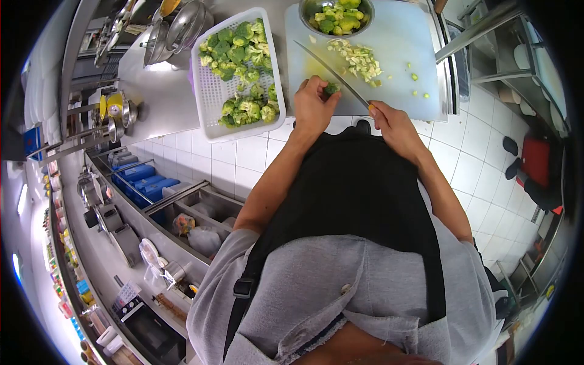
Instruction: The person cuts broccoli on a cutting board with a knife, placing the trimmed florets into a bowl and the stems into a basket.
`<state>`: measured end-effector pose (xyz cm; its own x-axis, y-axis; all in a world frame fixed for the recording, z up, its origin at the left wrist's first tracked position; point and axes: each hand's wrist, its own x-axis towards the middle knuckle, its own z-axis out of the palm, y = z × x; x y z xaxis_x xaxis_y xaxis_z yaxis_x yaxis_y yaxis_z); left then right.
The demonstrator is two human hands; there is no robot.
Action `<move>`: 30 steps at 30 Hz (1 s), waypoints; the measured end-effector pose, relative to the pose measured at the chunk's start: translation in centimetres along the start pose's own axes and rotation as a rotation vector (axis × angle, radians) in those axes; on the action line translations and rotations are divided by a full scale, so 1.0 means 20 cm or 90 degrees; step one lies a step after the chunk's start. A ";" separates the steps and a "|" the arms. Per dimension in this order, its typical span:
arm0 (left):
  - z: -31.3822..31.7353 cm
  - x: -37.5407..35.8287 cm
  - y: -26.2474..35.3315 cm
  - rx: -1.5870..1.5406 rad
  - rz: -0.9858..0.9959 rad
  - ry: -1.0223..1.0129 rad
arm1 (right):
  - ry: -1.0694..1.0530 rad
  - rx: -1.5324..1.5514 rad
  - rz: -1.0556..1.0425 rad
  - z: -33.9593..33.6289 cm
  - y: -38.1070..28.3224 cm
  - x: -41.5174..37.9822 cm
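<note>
My left hand (pixel 314 104) is closed around a small green broccoli piece (pixel 332 88) over the near edge of the pale cutting board (pixel 413 55). My right hand (pixel 394 125) grips the handle of a long knife (pixel 328 68), whose blade slants up and left across the board, just beyond the broccoli piece. Chopped pale stem pieces (pixel 359 61) lie in a heap past the blade. A metal bowl (pixel 306 25) with green florets stands at the board's far edge. Left of the board, a white perforated basket (pixel 204 108) holds broccoli florets (pixel 248 111) in two groups.
Metal bowls and strainers (pixel 185 27) stand on the steel counter (pixel 158 100) left of the basket. A steel rail (pixel 480 38) runs to the right of the board. A person's dark shoes (pixel 511 146) show on the tiled floor at the right.
</note>
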<state>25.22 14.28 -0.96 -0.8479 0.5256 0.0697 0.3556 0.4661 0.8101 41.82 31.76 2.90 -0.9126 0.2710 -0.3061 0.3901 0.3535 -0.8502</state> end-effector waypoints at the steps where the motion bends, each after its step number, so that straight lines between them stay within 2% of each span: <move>1: -0.01 0.00 0.02 0.008 0.001 0.002 | 0.002 -0.004 -0.010 0.01 0.01 -0.01; 10: -0.01 0.01 0.05 0.024 -0.019 0.011 | 0.029 -0.033 -0.037 0.03 0.01 0.00; 15: 0.03 0.00 -0.04 -0.023 0.000 0.015 | 0.010 -0.009 -0.023 0.07 0.04 0.12; 20: -0.24 0.05 0.13 -0.093 0.010 0.131 | 0.013 0.053 0.014 0.08 0.02 0.14; 23: -0.49 0.22 0.01 0.008 -0.005 0.249 | 0.009 0.042 0.038 0.07 0.00 0.14; 27: -0.73 0.43 -0.41 0.196 -0.022 0.316 | 0.006 0.025 0.032 0.07 0.02 0.15; 30: -0.81 0.48 -0.50 0.219 -0.094 0.197 | 0.007 0.018 0.038 0.09 0.02 0.15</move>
<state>7.24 3.16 0.97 -0.9579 0.2234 0.1806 0.2872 0.7560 0.5883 39.10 31.16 0.95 -0.8865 0.3000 -0.3522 0.4399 0.3107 -0.8426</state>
